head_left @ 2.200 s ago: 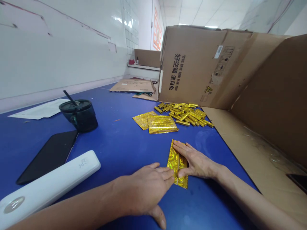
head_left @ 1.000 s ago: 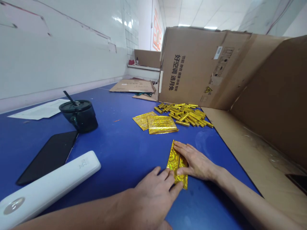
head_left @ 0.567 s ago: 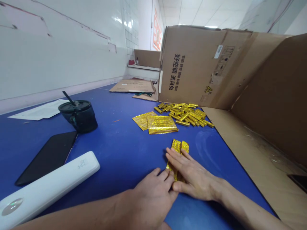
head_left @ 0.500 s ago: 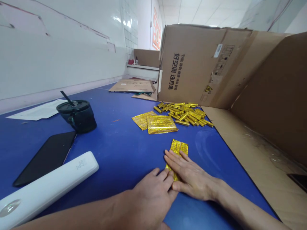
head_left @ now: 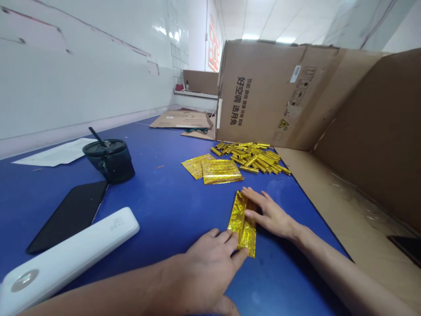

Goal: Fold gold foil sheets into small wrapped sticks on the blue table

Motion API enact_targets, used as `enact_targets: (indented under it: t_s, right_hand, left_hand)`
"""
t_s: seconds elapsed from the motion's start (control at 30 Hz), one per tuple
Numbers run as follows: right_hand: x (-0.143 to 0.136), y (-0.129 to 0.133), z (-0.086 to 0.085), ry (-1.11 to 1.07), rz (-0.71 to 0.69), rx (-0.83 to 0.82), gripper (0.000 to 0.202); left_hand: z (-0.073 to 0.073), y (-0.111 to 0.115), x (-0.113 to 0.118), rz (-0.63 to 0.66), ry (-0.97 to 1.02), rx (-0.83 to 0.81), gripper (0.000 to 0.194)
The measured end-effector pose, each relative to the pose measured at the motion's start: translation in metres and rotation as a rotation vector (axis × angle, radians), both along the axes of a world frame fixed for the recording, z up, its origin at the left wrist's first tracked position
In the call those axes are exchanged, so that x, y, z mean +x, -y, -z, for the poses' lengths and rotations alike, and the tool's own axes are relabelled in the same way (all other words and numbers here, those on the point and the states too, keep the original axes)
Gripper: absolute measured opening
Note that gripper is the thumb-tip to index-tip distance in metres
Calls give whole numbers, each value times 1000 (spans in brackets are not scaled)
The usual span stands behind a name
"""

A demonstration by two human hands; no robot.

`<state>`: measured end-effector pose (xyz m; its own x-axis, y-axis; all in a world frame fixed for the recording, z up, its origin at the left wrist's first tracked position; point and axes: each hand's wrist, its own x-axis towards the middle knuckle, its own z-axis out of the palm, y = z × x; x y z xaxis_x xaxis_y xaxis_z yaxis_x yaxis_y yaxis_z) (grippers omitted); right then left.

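A folded strip of shiny gold foil paper (head_left: 242, 224) lies on the blue table between my hands, a lengthwise crease down its middle. My left hand (head_left: 217, 259) rests on its near end, fingers spread and thumb near the lower edge. On the strip's far right part lie the fingers of my right hand (head_left: 265, 210), apart from one another. Flat gold sheets (head_left: 222, 171) sit farther off, two piles overlapping. Behind them, to the right, is a heap of rolled gold tubes (head_left: 256, 158).
A dark lidded cup (head_left: 113, 162), a black phone (head_left: 69, 215) and a long white device (head_left: 75, 250) stand or lie on the left. White paper (head_left: 55, 152) is by the wall. A large cardboard box (head_left: 263, 96) rises behind the tubes and along the right.
My right hand has moved away from me along the foil, off its near part. More of the strip's near end now shows. My left hand has stayed nearly in place.
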<state>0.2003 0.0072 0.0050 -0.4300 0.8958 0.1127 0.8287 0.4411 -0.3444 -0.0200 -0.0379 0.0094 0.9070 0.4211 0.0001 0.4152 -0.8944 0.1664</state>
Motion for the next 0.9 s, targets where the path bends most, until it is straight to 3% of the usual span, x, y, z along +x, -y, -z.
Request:
enact_targets:
  t_s: [0.07, 0.17, 0.3, 0.4, 0.7, 0.9]
  right_hand:
    - [-1, 17, -10, -62, -8, 70, 40]
    - [-7, 47, -22, -67, -180, 27, 21]
    - [-16, 71, -25, 80, -278, -32, 30]
    - [-16, 73, -23, 143, -298, -5, 36]
    - [-16, 73, -14, 232, -343, 150, 26]
    - [-19, 76, 0, 131, -321, 279, 25]
  left_hand:
    - [0, 0, -1, 4, 8, -5, 77]
    - [-2, 0, -1, 7, 26, -13, 77]
    - [-4, -2, -1, 7, 42, -34, 75]
    - [-7, -6, -1, 25, 44, -51, 73]
    - [-10, -11, 0, 28, 44, -30, 62]
    - [-13, -12, 0, 27, 40, -23, 61]
